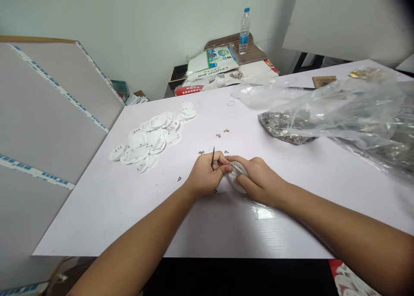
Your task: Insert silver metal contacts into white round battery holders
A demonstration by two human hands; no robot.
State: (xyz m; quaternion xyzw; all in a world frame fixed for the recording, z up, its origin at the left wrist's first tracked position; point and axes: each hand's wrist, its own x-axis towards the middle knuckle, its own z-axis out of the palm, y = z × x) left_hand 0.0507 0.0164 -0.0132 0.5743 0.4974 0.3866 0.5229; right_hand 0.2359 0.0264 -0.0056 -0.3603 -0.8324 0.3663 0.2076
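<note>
My left hand (pixel 204 175) pinches a thin dark metal pin (pixel 213 157) upright between thumb and fingers. My right hand (pixel 258 179) grips a round white disc (pixel 236 178), and my left thumb lies against the disc's edge. Beyond my hands, a loose heap of similar white discs (pixel 148 136) lies on the white table (pixel 106 214). Several small metal hook-like pieces (pixel 222 133) are scattered near my fingers. The nearest of them lie just past my left hand.
A clear plastic bag (pixel 352 110) holding a mass of small metal pieces (pixel 284 127) lies at the table's right. Grey panels (pixel 48 115) stand beyond the left edge. At the back, a water bottle (pixel 245 31) stands among packets and papers (pixel 213 63).
</note>
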